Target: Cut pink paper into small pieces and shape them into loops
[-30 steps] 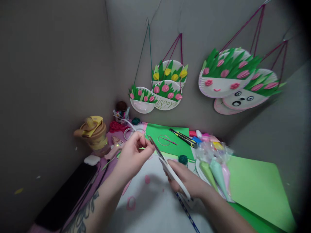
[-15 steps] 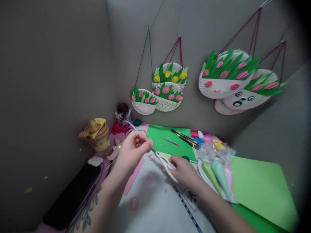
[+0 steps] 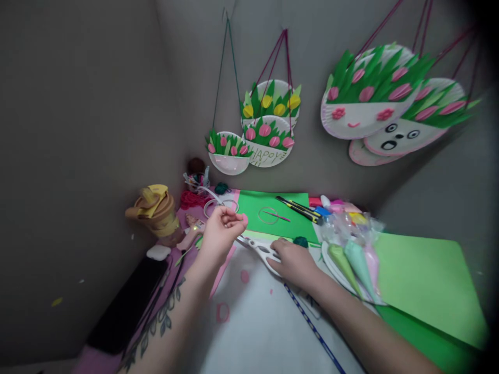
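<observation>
A small pink paper piece [image 3: 245, 220] is pinched between the thumb and fingertips of my left hand [image 3: 223, 231]. My right hand [image 3: 293, 264] is closed round the handles of white-handled scissors [image 3: 262, 250], low over the white work surface [image 3: 249, 337]. Their blades point left, below my left hand, and their tips are partly hidden behind it. A pink paper strip [image 3: 223, 271] lies under my left wrist. On the surface nearer me are a pink oval scrap [image 3: 245, 276] and a pink cut-out frame [image 3: 223, 312].
Green paper [image 3: 253, 208] at the back bears craft knives [image 3: 298, 209]. Bagged clay [image 3: 353, 259] and light green sheets [image 3: 421, 280] lie right. A lidded cup [image 3: 158, 213] and black phone-like slab [image 3: 128, 306] are left. Paper-plate baskets [image 3: 230, 163] hang on the wall.
The scissors have moved down and away from the pink paper piece, with my right hand turned more palm-down over them. My left hand still pinches the piece. The camera view has tilted down.
</observation>
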Tool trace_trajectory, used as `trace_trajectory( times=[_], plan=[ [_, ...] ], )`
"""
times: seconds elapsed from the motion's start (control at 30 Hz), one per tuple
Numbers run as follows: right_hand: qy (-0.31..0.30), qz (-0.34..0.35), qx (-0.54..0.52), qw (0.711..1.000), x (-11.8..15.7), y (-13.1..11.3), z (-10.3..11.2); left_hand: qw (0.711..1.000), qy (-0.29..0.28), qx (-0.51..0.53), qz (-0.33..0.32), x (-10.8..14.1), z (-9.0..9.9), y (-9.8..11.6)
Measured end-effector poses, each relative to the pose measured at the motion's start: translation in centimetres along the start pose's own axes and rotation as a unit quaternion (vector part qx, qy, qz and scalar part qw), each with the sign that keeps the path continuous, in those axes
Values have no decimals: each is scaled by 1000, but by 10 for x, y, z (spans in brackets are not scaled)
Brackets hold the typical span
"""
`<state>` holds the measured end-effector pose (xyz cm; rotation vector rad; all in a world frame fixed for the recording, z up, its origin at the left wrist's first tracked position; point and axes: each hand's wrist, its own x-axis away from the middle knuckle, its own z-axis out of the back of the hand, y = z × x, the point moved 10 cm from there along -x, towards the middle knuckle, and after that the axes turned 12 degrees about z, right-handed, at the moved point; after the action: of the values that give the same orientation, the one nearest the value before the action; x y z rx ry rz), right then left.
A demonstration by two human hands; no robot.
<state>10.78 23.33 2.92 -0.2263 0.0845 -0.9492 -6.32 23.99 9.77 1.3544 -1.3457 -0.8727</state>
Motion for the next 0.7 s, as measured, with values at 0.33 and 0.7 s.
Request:
trace_trajectory(
  times=[0.33,0.7],
  plan=[
    [96,21,-124,987,6,0,25,989,-34,-145,-23,17,-28,-4],
    [161,74,-475,862,16,-39,30,966,-82,-247,-1,61,-17,-36]
  ],
)
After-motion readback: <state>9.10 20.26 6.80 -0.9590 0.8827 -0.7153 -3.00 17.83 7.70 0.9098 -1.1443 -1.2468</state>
